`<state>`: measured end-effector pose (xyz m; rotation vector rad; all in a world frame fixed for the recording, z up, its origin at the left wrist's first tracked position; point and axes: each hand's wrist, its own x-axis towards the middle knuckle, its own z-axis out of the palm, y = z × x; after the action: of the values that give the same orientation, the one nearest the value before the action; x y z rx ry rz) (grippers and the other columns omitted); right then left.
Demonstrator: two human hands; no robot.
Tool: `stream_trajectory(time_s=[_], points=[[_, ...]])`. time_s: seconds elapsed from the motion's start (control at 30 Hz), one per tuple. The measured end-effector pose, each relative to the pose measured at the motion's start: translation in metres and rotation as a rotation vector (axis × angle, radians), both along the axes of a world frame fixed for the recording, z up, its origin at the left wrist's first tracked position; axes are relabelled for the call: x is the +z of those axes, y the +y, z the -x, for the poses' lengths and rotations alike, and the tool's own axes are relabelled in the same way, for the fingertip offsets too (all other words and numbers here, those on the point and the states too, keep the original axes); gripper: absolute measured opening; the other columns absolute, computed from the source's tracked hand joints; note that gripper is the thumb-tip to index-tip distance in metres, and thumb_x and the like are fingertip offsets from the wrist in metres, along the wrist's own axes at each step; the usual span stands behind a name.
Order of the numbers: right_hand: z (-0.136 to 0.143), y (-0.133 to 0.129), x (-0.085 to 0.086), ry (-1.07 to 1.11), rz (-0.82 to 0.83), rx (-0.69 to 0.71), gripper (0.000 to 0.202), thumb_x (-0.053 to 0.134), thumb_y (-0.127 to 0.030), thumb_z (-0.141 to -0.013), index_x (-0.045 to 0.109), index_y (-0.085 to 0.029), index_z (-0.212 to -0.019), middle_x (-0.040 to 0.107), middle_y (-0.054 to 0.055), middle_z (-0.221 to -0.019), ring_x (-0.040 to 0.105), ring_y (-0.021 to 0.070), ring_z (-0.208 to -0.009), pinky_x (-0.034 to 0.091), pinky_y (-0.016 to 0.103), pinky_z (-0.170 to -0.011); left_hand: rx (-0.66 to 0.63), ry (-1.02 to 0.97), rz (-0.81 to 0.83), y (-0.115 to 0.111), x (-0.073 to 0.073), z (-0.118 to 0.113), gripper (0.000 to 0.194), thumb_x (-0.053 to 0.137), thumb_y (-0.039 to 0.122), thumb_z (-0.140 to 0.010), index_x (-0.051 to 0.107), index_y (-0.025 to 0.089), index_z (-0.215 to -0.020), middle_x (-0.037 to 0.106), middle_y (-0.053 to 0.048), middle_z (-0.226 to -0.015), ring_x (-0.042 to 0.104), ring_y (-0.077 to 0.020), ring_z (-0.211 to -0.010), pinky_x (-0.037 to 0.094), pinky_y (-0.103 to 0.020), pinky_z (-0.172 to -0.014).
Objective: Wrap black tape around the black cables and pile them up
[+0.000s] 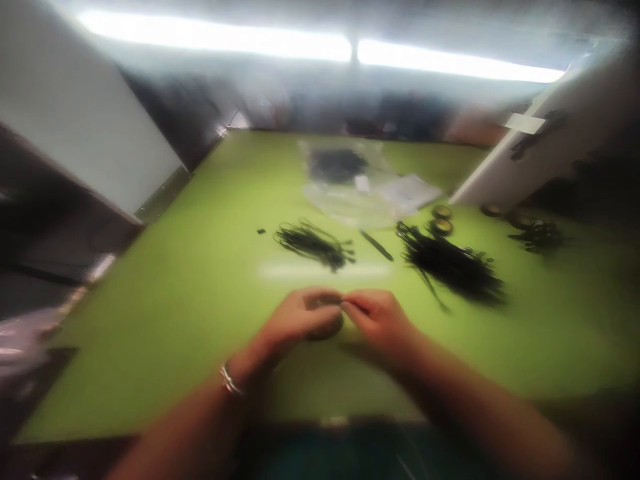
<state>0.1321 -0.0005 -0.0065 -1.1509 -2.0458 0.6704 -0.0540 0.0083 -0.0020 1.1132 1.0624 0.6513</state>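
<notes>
My left hand (307, 317) and my right hand (377, 317) meet fingertip to fingertip above the green table (200, 280). My left fingers curl around a small dark roundish thing (327, 335), too blurred to name. The thumb and forefinger of my right hand pinch something at its edge, hidden or too small to tell. Beyond my hands lies a small bundle of black cords (315, 245). A dark slim tool (377, 245) rests to its right, and a larger bundle of black cords (450, 263) lies farther right.
Clear plastic bags (345, 200) with dark contents lie at the back. Two tape rolls (441, 227) sit behind the large bundle. A small black piece (261, 231) is at left, more dark parts (540, 235) at right. White panels (520, 147) flank the table.
</notes>
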Motion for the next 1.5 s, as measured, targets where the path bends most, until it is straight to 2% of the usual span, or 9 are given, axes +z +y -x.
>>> stream_trajectory(time_s=[0.07,0.2,0.37,0.43,0.6,0.73,0.97,1.37,1.5], points=[[0.001,-0.002,0.001,-0.008,-0.018,-0.018,0.020,0.055,-0.017,-0.088,0.066,-0.019,-0.071,0.065,-0.001,-0.062,0.056,0.0102,-0.056,0.040,0.021,-0.056,-0.028,-0.017,0.027,0.001,-0.001,0.001,0.027,0.067,0.028,-0.071,0.069,0.011,-0.092,0.054,0.001,-0.056,0.046,-0.0101,-0.051,0.036,-0.022,-0.048],[0.001,-0.002,0.001,-0.044,-0.045,-0.069,0.022,0.053,-0.021,-0.089,0.065,-0.019,-0.070,0.062,-0.001,-0.061,0.052,0.0102,-0.055,0.038,0.022,-0.056,0.001,0.073,-0.022,0.002,0.002,0.000,0.014,0.065,0.021,-0.067,0.069,0.012,-0.078,0.050,0.003,-0.054,0.042,-0.0084,-0.050,0.032,-0.020,-0.045],[0.000,0.000,0.000,0.082,0.101,-0.126,0.023,0.054,-0.024,-0.089,0.066,-0.018,-0.070,0.060,-0.002,-0.059,0.051,0.0099,-0.055,0.038,0.021,-0.055,0.083,0.091,-0.161,0.001,0.003,-0.002,0.024,0.065,0.015,-0.062,0.070,0.014,-0.086,0.065,-0.004,-0.083,0.054,-0.0120,-0.067,0.041,-0.021,-0.056],[0.000,0.000,0.000,0.123,0.127,-0.139,0.025,0.053,-0.026,-0.090,0.065,-0.017,-0.070,0.058,-0.002,-0.060,0.050,0.0098,-0.056,0.038,0.021,-0.055,0.060,0.010,-0.142,-0.001,0.003,-0.004,0.027,0.063,0.014,-0.063,0.070,0.014,-0.088,0.064,-0.003,-0.078,0.052,-0.0108,-0.062,0.040,-0.021,-0.054],[0.002,-0.002,-0.003,0.064,0.078,-0.144,0.028,0.051,-0.026,-0.091,0.059,-0.018,-0.065,0.053,-0.003,-0.057,0.045,0.0090,-0.054,0.035,0.022,-0.056,0.066,-0.177,0.057,-0.006,0.003,-0.010,0.020,0.066,0.025,-0.069,0.066,0.012,-0.084,0.043,0.006,-0.048,0.033,-0.0054,-0.042,0.025,-0.018,-0.041],[0.004,-0.003,-0.005,-0.026,0.063,-0.125,0.029,0.050,-0.024,-0.090,0.054,-0.018,-0.062,0.052,-0.003,-0.056,0.044,0.0091,-0.053,0.034,0.022,-0.055,0.091,-0.126,0.068,-0.006,0.001,-0.012,0.032,0.071,0.043,-0.071,0.064,0.011,-0.072,0.042,0.005,-0.044,0.032,-0.0046,-0.039,0.023,-0.018,-0.039],[0.002,-0.002,0.005,-0.134,0.101,-0.040,0.019,0.054,-0.019,-0.086,0.060,-0.019,-0.069,0.062,-0.001,-0.065,0.053,0.0108,-0.060,0.035,0.023,-0.058,0.101,-0.021,0.037,-0.005,-0.003,-0.007,0.033,0.077,0.041,-0.065,0.069,0.010,-0.071,0.049,0.002,-0.051,0.039,-0.0060,-0.044,0.029,-0.018,-0.041],[-0.002,-0.003,0.015,-0.062,0.164,-0.019,0.022,0.053,-0.022,-0.085,0.056,-0.018,-0.063,0.054,-0.004,-0.057,0.046,0.0078,-0.055,0.031,0.020,-0.054,-0.004,-0.035,0.016,-0.008,0.004,-0.002,0.039,0.072,0.047,-0.073,0.063,0.010,-0.064,0.045,0.002,-0.051,0.038,-0.0065,-0.046,0.029,-0.020,-0.043],[-0.006,-0.001,0.023,-0.069,0.296,0.053,0.026,0.053,-0.019,-0.079,0.046,-0.017,-0.054,0.039,-0.007,-0.049,0.036,0.0059,-0.050,0.026,0.019,-0.048,-0.111,-0.081,-0.034,-0.008,0.001,0.002,0.035,0.072,0.044,-0.075,0.063,0.011,-0.066,0.044,0.003,-0.050,0.036,-0.0064,-0.046,0.027,-0.021,-0.044]])
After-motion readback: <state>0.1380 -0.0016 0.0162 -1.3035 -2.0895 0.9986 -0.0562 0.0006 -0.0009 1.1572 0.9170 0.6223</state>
